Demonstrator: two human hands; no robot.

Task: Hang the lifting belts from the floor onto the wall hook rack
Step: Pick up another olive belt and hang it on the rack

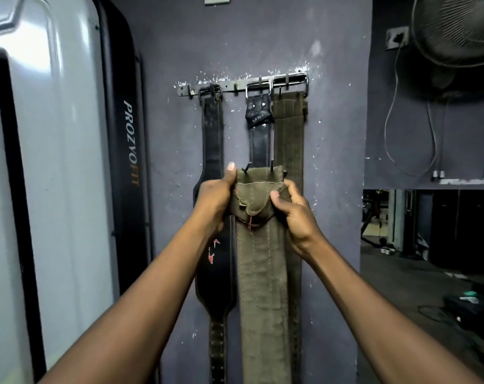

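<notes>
Two bare hands grip one olive canvas belt [260,261] well below the wall hook rack [243,85], out in front of the wall. Left hand [214,198] clamps the belt's left top edge, fingers wrapped behind the fabric, thumb sticking up along the side. Right hand [296,214] pinches the right top edge, thumb pressed on the front, fingers curled shut round the back. The belt's top end is folded over (frayed flap with a bit of red thread), buckle prongs poking up above the fold; the rest hangs straight down out of frame. It is not on the rack, only held below it.

Behind it, against the wall: a black leather belt [213,151] hangs from a hook toward the rack's left end, widening below the left hand, with a red logo there. A second black belt [259,134] hangs by its metal buckle right of the rack's middle. A second olive belt [289,134] hangs at the rack's right end, just beside that black one, partly hidden by the held belt.

Far left of the rack, a grey machine panel [55,162] reading PROZVOFIT. Up right of the rack, a wall fan [457,31] with its cord dangling.
</notes>
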